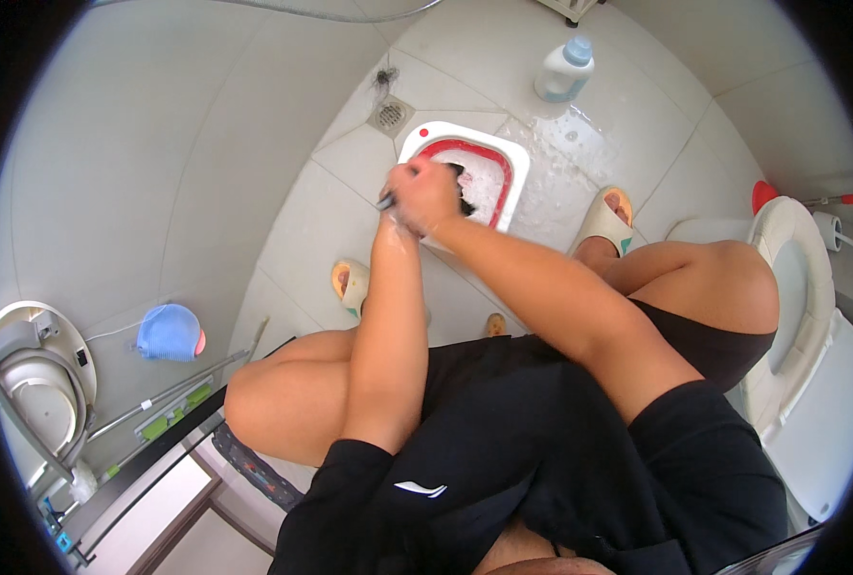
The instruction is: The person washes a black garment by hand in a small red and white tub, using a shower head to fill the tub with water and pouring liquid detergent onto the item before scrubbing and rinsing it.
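Observation:
Over the near left part of a white and red plastic basin (516, 154), my two hands are pressed together. My right hand (433, 190) lies on top, blurred, closed around dark wet cloth (466, 205). Beneath and to its left is my left hand (396, 208), mostly hidden, with a bit of dark cloth showing beside it; foam clings to its wrist. Whitish suds (482, 176) fill the visible part of the basin, and some of the dark cloth reaches over them.
A white bottle with a blue cap (566, 72) stands on the wet tiled floor beyond the basin. A floor drain (391, 115) lies at the basin's far left, with a hair clump (383, 77) near it. A toilet (789, 287) is at right; cleaning poles (175, 388) lean at left.

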{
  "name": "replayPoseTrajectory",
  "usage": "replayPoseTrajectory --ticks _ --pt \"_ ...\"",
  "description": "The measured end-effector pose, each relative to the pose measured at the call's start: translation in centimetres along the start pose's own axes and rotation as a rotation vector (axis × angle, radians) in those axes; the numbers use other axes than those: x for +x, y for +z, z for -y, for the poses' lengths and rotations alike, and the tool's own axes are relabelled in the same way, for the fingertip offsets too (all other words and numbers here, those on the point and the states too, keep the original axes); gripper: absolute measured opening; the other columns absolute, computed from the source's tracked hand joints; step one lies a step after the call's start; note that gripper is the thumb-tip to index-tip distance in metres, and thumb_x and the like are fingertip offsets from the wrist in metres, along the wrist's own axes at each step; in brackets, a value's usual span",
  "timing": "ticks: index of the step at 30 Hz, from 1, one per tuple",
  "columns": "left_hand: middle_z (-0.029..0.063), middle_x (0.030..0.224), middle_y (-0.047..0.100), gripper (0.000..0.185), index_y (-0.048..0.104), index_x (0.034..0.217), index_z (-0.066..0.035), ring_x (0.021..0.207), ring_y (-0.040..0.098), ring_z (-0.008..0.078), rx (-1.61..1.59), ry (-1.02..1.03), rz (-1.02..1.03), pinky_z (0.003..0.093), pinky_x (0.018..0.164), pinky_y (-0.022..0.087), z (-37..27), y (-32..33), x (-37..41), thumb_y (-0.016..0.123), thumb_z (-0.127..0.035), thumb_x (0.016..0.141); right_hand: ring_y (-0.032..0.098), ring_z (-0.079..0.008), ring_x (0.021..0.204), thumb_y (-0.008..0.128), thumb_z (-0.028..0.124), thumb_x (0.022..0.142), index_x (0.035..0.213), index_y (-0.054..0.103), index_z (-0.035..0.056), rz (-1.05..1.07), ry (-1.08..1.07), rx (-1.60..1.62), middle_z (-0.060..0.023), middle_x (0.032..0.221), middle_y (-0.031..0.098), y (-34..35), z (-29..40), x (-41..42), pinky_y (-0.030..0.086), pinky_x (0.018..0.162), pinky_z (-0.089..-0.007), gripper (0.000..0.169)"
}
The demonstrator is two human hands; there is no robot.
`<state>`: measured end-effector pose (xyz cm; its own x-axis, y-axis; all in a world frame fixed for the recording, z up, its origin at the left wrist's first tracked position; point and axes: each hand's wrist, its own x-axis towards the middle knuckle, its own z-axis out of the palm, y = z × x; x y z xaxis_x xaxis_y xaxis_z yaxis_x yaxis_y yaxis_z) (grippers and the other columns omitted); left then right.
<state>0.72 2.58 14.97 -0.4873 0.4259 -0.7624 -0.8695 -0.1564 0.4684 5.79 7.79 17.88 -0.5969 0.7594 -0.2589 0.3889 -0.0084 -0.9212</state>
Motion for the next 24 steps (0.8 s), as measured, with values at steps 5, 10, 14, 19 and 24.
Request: replayPoseTrajectory --ticks 5,10,14,19,24 --pt "0.009 0.104 0.074 0.036 0.066 0.118 -0.007 0.092 0.072 0.0273 0.218 0.131 -0.007 0.0482 0.077 0.06 2.4 4.4 -0.9 0.059 -0.036 0.098 0.069 -0.0411 0.08 0.061 0.032 0.088 0.084 0.07 -0.002 -0.333 0.209 0.124 -0.0284 0.083 0.068 -4.4 -3.9 5.3 0.053 0.077 -0.0492 0.035" --pt "0.0106 0.11 0.07 0.033 0.066 0.119 -0.006 0.101 0.069 0.0272 -0.037 0.075 0.009 0.0467 0.085 0.058 -1.0 -0.6 0.0 0.056 -0.031 0.1 0.069 -0.0444 0.093 0.062 0.034 0.088 0.092 0.074 0.0017 0.067 0.033 0.117 -0.0256 0.095 0.072 0.5 1.4 -1.9 0.055 0.087 -0.0477 0.035" --pt "0.0133 0.113 0.07 0.035 0.065 0.12 -0.006 0.104 0.069 0.0278 0.038 -0.02 0.031 0.0467 0.089 0.057 0.8 1.1 -1.3 0.054 -0.032 0.101 0.069 -0.0446 0.086 0.061 0.031 0.086 0.083 0.071 -0.0035 -0.189 0.037 0.088 -0.0298 0.085 0.069 -1.9 -2.0 2.8 0.053 0.081 -0.0504 0.036" --pt "0.0133 0.114 0.069 0.034 0.065 0.117 -0.005 0.105 0.068 0.0277 0.138 0.108 -0.07 0.0438 0.088 0.057 0.2 5.1 -2.5 0.055 -0.032 0.1 0.068 -0.0437 0.085 0.063 0.033 0.089 0.085 0.071 -0.002 -0.38 0.063 0.159 -0.0262 0.084 0.07 -0.7 -3.0 3.3 0.054 0.084 -0.0499 0.036" --pt "0.0096 0.103 0.071 0.03 0.064 0.119 -0.012 0.092 0.07 0.0254 -0.145 -0.032 0.195 0.0451 0.08 0.059 0.1 -1.6 -0.9 0.053 -0.036 0.103 0.07 -0.0409 0.087 0.063 0.033 0.087 0.082 0.07 -0.0037 -0.092 -0.048 0.101 -0.0254 0.085 0.071 0.7 -0.1 -0.6 0.054 0.084 -0.0489 0.038"
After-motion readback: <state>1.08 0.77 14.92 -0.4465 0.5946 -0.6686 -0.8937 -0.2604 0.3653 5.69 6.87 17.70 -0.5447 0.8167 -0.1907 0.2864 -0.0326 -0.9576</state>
